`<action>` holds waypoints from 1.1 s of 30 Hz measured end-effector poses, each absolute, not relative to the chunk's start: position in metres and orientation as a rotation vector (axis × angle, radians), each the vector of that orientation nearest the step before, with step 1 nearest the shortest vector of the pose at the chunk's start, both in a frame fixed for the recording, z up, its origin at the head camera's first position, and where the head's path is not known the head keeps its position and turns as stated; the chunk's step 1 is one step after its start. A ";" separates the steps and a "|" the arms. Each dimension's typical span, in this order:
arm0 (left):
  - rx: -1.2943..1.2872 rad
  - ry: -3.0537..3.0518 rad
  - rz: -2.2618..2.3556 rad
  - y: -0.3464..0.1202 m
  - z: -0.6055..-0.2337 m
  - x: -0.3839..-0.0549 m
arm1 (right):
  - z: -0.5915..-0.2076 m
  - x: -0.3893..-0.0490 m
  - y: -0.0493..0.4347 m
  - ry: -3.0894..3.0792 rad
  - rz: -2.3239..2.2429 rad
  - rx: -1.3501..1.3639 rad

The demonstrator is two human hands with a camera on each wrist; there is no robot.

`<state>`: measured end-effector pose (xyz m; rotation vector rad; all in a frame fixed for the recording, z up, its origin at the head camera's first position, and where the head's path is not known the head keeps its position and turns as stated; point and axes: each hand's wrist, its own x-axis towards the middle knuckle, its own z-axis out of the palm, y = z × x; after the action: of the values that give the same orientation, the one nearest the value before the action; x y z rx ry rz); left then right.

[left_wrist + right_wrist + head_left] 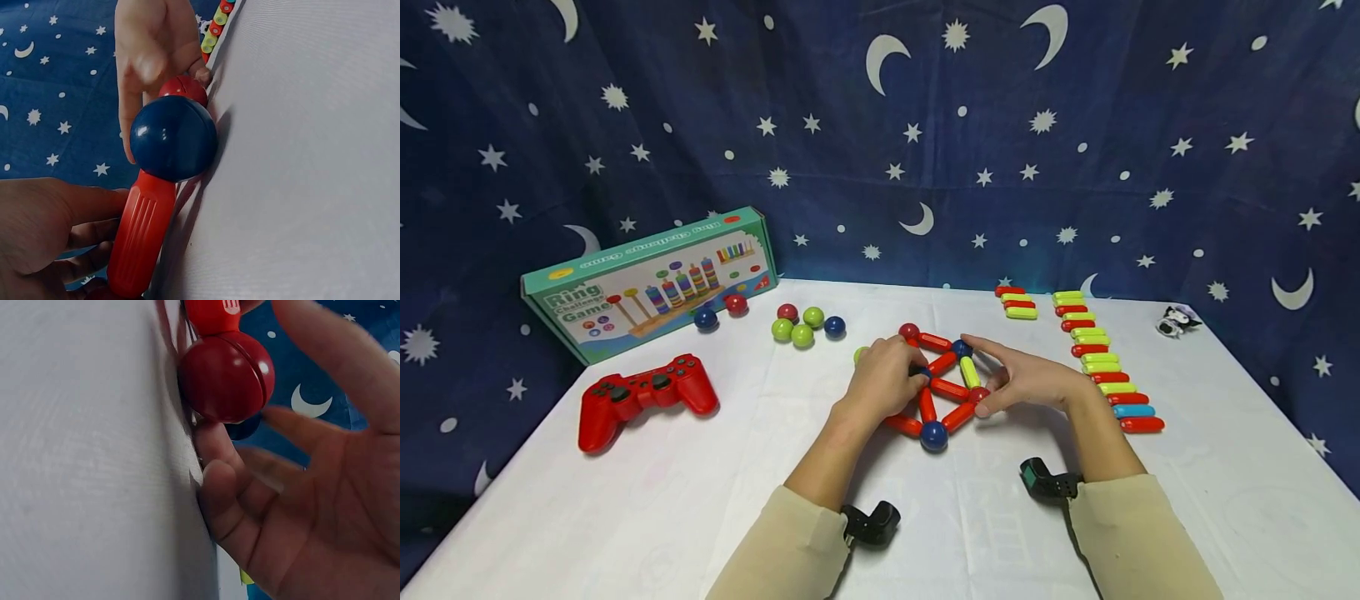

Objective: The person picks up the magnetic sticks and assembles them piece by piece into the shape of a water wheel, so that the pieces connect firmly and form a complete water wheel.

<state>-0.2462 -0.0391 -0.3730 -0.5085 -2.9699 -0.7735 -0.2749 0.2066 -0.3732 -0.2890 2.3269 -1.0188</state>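
Note:
A frame of red and yellow-green toy rods joined by balls lies on the white table. My left hand (887,379) is over its middle, thumb and forefinger pinching a mostly hidden blue ball (927,374). At the frame's right side, my right hand (1026,379) spreads its forefinger to the far blue ball (961,348) and its thumb beside the red ball (979,395). In the right wrist view, bent fingers sit close under that red ball (226,376). The near blue ball (174,139) and a red rod (141,234) stand before the left fingers in the left wrist view.
Loose green, red and blue balls (802,336) lie at the back left. Beyond them are a Ring Challenge Game box (655,287) and a red game controller (647,400). Rows of rods (1101,367) and a small black-and-white figure (1176,321) lie at the right.

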 end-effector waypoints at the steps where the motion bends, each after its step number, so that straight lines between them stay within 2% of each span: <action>1: -0.508 -2.970 -0.772 -0.039 -0.373 -0.246 | -0.372 -0.274 0.207 2.311 -1.006 -0.292; 33: -0.571 -2.930 -0.841 -0.040 -0.373 -0.246 | -0.368 -0.274 0.204 2.348 -0.963 -0.282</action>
<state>-0.2458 -0.0400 -0.3732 -0.5712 -2.9304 -0.8413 -0.2740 0.2044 -0.3678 -0.2823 2.3479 -0.9627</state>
